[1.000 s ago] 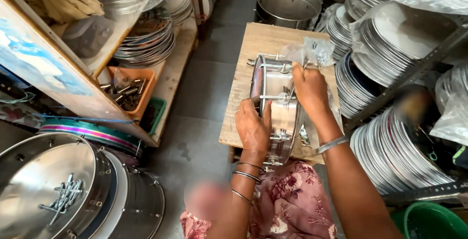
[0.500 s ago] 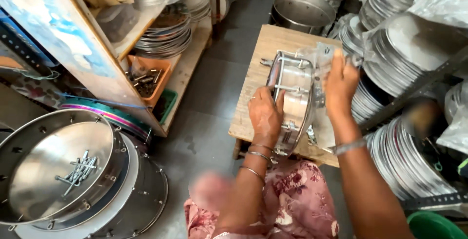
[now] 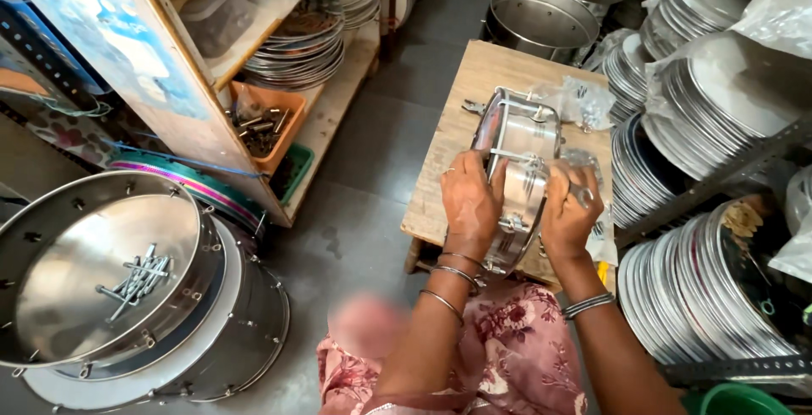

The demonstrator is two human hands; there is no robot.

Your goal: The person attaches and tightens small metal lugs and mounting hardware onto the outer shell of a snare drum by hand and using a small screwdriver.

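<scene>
Your right hand [image 3: 568, 208] has dropped from the far rim; both it and your left hand [image 3: 470, 199] now clasp the shiny steel drum shell [image 3: 518, 165] near the wooden worktop's [image 3: 457, 127] front edge.

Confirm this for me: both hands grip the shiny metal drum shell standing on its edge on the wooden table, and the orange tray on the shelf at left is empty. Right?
Not quite. The head view shows the orange tray holding dark metal parts, not empty. The rest stands: left hand and right hand grip the drum shell standing on edge on the wooden table.
</scene>
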